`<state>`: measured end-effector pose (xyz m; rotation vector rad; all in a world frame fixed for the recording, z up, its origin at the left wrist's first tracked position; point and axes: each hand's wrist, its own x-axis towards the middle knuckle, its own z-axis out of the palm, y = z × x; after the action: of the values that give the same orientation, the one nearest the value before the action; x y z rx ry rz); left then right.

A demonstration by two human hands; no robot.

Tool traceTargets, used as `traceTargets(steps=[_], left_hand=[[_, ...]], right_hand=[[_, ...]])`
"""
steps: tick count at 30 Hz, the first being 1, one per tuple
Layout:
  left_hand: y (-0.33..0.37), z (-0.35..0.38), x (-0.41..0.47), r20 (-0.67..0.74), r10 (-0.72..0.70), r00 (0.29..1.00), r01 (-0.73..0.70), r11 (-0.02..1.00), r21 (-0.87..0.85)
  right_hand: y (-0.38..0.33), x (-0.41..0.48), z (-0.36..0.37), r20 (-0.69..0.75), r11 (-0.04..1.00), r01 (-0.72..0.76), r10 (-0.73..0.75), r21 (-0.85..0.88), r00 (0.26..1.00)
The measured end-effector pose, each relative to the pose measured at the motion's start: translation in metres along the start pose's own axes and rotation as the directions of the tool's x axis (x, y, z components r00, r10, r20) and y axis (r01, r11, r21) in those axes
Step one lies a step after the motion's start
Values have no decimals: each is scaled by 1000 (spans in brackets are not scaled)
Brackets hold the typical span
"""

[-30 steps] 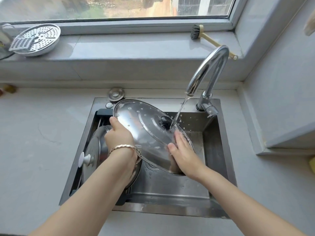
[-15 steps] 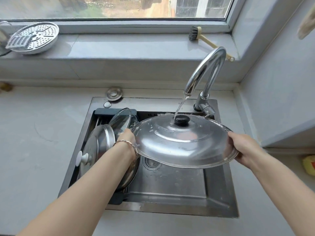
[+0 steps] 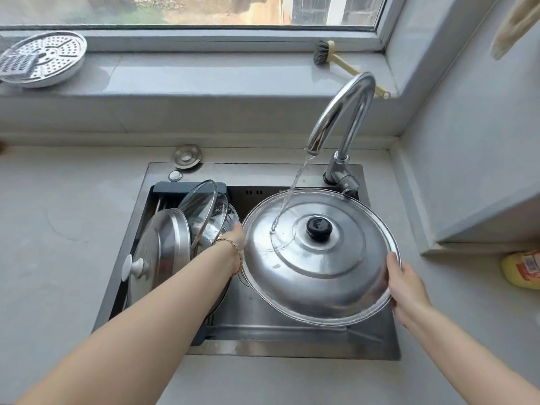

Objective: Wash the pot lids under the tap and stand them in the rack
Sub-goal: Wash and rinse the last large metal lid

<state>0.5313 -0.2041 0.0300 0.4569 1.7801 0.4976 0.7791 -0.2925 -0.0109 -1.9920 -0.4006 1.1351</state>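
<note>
A large steel pot lid (image 3: 318, 267) with a black knob is held dome up over the sink (image 3: 292, 340). Water from the tap (image 3: 342, 112) strikes it left of the knob. My left hand (image 3: 233, 238) grips its left rim, mostly hidden behind the lid. My right hand (image 3: 404, 285) grips the lower right rim. In the rack (image 3: 190, 187) at the sink's left stand a steel lid with a white knob (image 3: 160, 258) and two glass lids (image 3: 204, 211).
A round sink plug (image 3: 187, 156) lies on the counter behind the sink. On the windowsill are a perforated steamer plate (image 3: 43, 58) and a dish brush (image 3: 344, 62). A yellow bottle (image 3: 523, 268) lies on the counter at the right.
The lid was turned from underside up to dome up. Since then it has tilted toward me and shifted right, and the stream now lands left of the knob.
</note>
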Motion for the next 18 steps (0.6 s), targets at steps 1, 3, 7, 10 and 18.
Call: traceTargets(steps=[1, 3, 7, 10, 18], left_hand=[[3, 2, -1, -12, 43, 999, -43, 998, 38], [13, 3, -9, -97, 134, 986, -126, 989, 83], [35, -5, -25, -160, 419, 894, -386, 901, 199], [43, -14, -33, -212, 487, 847, -456, 872, 179], [59, -12, -55, -116, 464, 878, -451, 884, 122]], right_hand=[[9, 3, 2, -12, 1000, -25, 25, 5, 1000], [23, 7, 10, 6, 997, -80, 80, -5, 997], [25, 10, 40, 183, 968, -251, 246, 1, 952], [12, 10, 64, 257, 967, -240, 255, -89, 932], [-65, -73, 66, 675, 751, 622, -343, -222, 654]])
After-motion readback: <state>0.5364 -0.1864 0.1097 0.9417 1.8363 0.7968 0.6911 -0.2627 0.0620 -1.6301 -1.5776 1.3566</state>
